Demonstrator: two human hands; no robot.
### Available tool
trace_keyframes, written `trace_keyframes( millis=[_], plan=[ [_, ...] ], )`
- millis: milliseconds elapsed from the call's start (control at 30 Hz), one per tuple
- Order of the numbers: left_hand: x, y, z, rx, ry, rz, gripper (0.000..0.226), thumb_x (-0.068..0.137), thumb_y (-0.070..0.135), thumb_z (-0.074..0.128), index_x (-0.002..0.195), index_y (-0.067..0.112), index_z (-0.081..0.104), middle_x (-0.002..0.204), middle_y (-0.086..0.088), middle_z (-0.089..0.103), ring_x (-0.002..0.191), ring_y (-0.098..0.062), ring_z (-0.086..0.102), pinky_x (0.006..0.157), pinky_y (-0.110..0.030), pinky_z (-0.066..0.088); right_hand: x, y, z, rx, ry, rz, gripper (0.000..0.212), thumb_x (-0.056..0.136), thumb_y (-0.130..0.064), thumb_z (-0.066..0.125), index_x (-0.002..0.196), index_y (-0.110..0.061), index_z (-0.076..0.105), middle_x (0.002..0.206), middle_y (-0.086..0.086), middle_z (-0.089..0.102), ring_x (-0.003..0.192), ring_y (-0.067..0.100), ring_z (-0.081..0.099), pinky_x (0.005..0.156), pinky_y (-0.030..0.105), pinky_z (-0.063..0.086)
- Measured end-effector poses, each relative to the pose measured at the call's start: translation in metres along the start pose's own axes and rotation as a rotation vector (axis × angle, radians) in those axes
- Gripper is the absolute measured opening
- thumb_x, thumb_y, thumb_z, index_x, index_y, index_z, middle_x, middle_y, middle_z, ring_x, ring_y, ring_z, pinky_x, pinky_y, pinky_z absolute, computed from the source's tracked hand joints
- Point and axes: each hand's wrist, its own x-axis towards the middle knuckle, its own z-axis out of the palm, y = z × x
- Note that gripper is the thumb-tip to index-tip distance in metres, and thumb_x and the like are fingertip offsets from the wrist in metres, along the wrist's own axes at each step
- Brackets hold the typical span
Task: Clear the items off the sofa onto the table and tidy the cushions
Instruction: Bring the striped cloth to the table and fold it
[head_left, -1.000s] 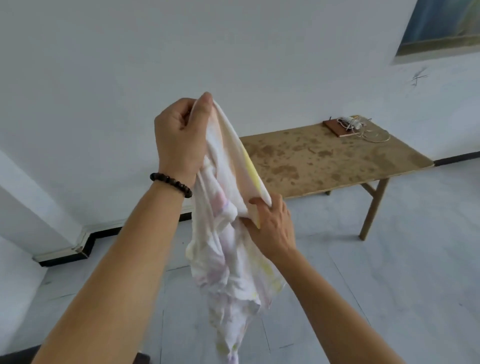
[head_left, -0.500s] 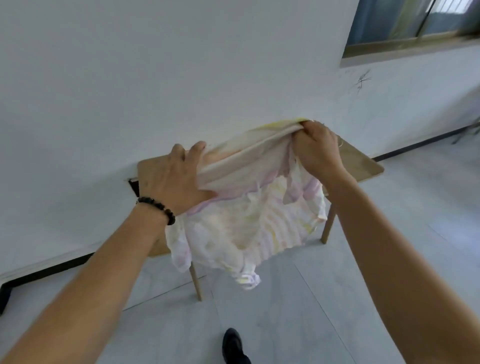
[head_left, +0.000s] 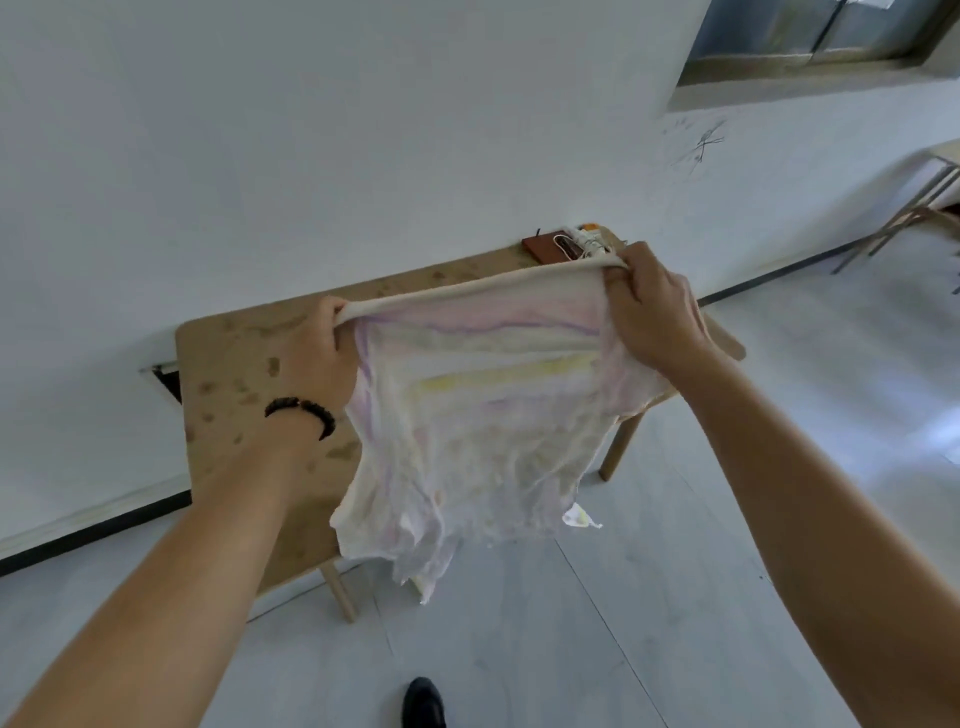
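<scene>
Since half a second back, both hands have spread wider and the cloth (head_left: 483, 415) now hangs stretched flat between them; the table (head_left: 234, 374) shows more of its top. No readable writing or brand anywhere; only scribble marks (head_left: 698, 143) on the wall at 2 o'clock. Cloth: thin, crinkled, off-white with pale purple and yellow streaks, lower edge ragged, top edge rolled into a taut cord. It hangs in the air over the table's near edge. Table: speckled brown board, pale wooden legs. At its far end, 12 o'clock, a reddish-brown flat case (head_left: 548, 249) with whitish cord on it. Left hand (head_left: 317, 358) clamped on the left top corner, beaded bracelet (head_left: 304, 413) at the wrist. Right hand (head_left: 652, 317) clamped on the right corner, knuckles up. I note a dark shoe (head_left: 423, 701) at 6 o'clock.
</scene>
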Motion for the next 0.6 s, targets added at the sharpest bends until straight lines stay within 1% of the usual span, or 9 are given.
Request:
trace_keyframes(
  millis=[100,167,200,267,300,367,467,533,600],
  plan=[
    [0.002,-0.020,0.010,-0.044,0.017,-0.096,0.019,0.099,0.026,0.040,0.095,0.012,0.053,0.074,0.006,0.054,0.067,-0.018,0.049,0.056,-0.026,0.036,-0.001,0.024,0.019,-0.180,-0.189,-0.084,0.057,0.077,-0.075,0.061,0.113,-0.031,0.052,0.096,-0.005,0.065,0.085,0.022,0.059,0.075,0.035,0.045],
    [-0.008,-0.031,0.012,0.009,-0.046,-0.033,0.022,0.094,0.038,0.046,0.096,0.017,0.054,0.073,0.006,0.057,0.065,-0.017,0.053,0.054,-0.028,0.038,-0.001,0.044,0.032,-0.380,-0.366,-0.133,0.078,0.056,-0.086,0.067,0.116,-0.041,0.050,0.092,-0.009,0.063,0.083,0.019,0.059,0.074,0.035,0.047],
    [-0.014,-0.036,0.011,0.073,-0.092,0.031,0.030,0.089,0.048,0.051,0.096,0.019,0.053,0.072,0.006,0.058,0.063,-0.017,0.054,0.053,-0.029,0.039,0.001,0.058,0.038,-0.461,-0.431,-0.152,0.075,0.054,-0.083,0.070,0.115,-0.042,0.052,0.091,-0.009,0.064,0.084,0.019,0.061,0.074,0.035,0.048],
    [-0.029,-0.043,0.012,0.378,-0.207,0.129,0.053,0.075,0.066,0.066,0.100,0.021,0.052,0.075,0.005,0.060,0.062,-0.016,0.052,0.049,-0.026,0.036,0.006,0.078,0.047,-0.513,-0.474,-0.116,0.053,0.062,-0.072,0.068,0.103,-0.039,0.061,0.089,-0.009,0.067,0.086,0.021,0.065,0.075,0.035,0.052],
    [-0.037,-0.048,0.014,0.567,-0.242,0.167,0.060,0.070,0.067,0.071,0.103,0.019,0.054,0.077,0.003,0.062,0.061,-0.016,0.050,0.048,-0.026,0.032,0.009,0.086,0.049,-0.483,-0.464,-0.075,0.042,0.065,-0.066,0.064,0.093,-0.036,0.064,0.085,-0.008,0.068,0.083,0.021,0.066,0.072,0.035,0.054],
    [-0.055,-0.048,0.020,0.755,-0.291,0.216,0.053,0.077,0.061,0.068,0.103,0.016,0.059,0.076,-0.001,0.063,0.057,-0.016,0.046,0.046,-0.026,0.027,0.012,0.093,0.048,-0.431,-0.461,-0.017,0.023,0.071,-0.050,0.063,0.082,-0.030,0.066,0.077,-0.005,0.068,0.073,0.022,0.065,0.060,0.032,0.051],
    [-0.073,-0.034,0.025,0.560,-0.301,0.064,0.033,0.090,0.046,0.059,0.089,0.014,0.058,0.070,-0.003,0.062,0.054,-0.016,0.050,0.044,-0.024,0.029,0.018,0.091,0.032,-0.348,-0.444,-0.009,0.010,0.079,-0.034,0.064,0.075,-0.025,0.066,0.072,-0.001,0.065,0.069,0.023,0.062,0.054,0.028,0.039],
    [-0.073,-0.013,0.029,0.381,-0.321,-0.064,0.023,0.092,0.040,0.058,0.094,0.018,0.064,0.079,-0.003,0.067,0.068,-0.021,0.060,0.056,-0.027,0.042,0.021,0.082,0.011,-0.151,-0.459,0.017,0.016,0.081,-0.025,0.062,0.066,-0.025,0.065,0.072,0.001,0.063,0.073,0.024,0.061,0.057,0.030,0.041],
    [-0.072,0.021,0.035,0.265,-0.305,-0.099,0.033,0.082,0.050,0.064,0.102,0.024,0.063,0.093,0.001,0.069,0.082,-0.019,0.064,0.070,-0.031,0.051,0.024,0.069,-0.011,0.080,-0.482,0.041,0.017,0.082,-0.018,0.058,0.072,-0.018,0.072,0.079,0.007,0.068,0.077,0.024,0.061,0.062,0.034,0.046]
  ],
)
